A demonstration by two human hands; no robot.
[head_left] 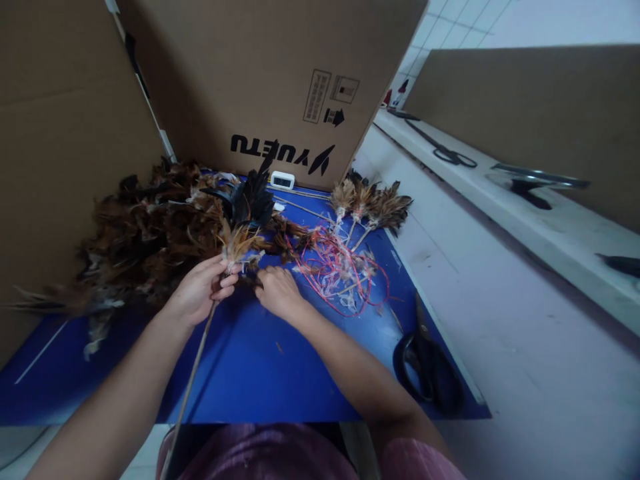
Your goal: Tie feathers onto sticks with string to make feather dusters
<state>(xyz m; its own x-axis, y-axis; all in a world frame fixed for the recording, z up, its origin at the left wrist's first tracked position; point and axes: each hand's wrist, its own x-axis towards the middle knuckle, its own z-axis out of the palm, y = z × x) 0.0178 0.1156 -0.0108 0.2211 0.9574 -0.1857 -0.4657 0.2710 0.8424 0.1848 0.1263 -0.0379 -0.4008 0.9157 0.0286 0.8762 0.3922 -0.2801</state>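
Note:
My left hand [200, 290] is closed around the neck of a feather duster [245, 207], where pale quill ends meet a thin stick [193, 373]. The duster has dark glossy feathers on top and orange-brown ones below, and its stick slants down toward my lap. Just to the right, my right hand [280, 292] is low over the blue table, fingers curled together beside some dark brown feathers. What those fingers hold is hidden. A large heap of loose brown feathers [150, 233] lies behind and left of my left hand.
Tangled pink string [345, 267] lies right of my hands, below several small feather bundles on sticks [370, 207]. Black-handled scissors [427, 367] rest near the right edge of the blue table [260, 380]. Cardboard walls [225, 73] and a small white digital display [283, 180] stand behind.

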